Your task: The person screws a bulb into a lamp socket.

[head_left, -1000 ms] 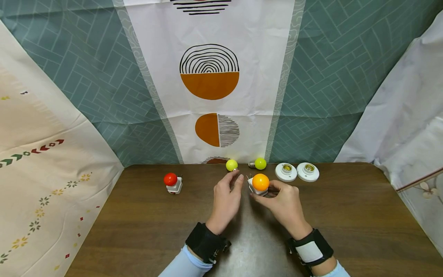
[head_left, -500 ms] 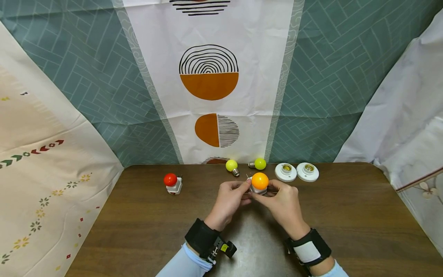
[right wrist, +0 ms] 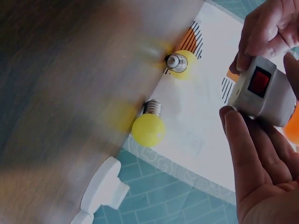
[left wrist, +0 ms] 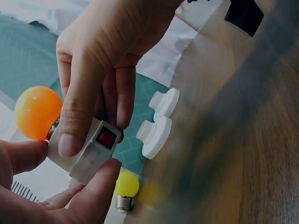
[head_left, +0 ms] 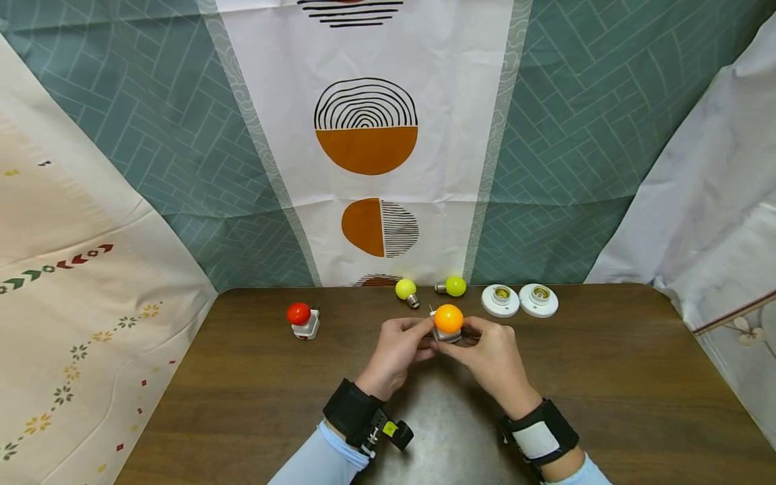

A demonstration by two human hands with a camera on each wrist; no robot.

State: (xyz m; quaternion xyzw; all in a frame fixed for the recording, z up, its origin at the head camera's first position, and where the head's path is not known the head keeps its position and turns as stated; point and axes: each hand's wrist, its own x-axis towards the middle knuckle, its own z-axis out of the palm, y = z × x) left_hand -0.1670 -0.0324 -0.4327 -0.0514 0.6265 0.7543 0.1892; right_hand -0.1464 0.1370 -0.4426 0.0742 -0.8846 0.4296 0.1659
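Both hands grip a white plug-in lamp socket (left wrist: 84, 161) at the middle of the table. It has a red rocker switch (right wrist: 259, 81) on its end and an orange bulb (head_left: 448, 318) seated in it. My left hand (head_left: 397, 353) holds the socket's left side, with fingertips near the bulb's metal neck in the left wrist view. From the other side my right hand (head_left: 497, 357) pinches it between thumb and fingers. Thin metal prongs show beyond the socket in the head view. Fingers hide part of the socket's sides.
Behind the hands lie two yellow-green bulbs, a left bulb (head_left: 405, 289) and a right bulb (head_left: 456, 286). Two round white lamp bases, one near (head_left: 501, 302) and one farther right (head_left: 539, 301), sit at the back. A red bulb (head_left: 298, 314) in a white socket (head_left: 306, 327) stands left.
My left hand has moved from beside the left yellow-green bulb to the socket and taken hold of it. That bulb's metal base is now uncovered. The socket has shifted slightly left.
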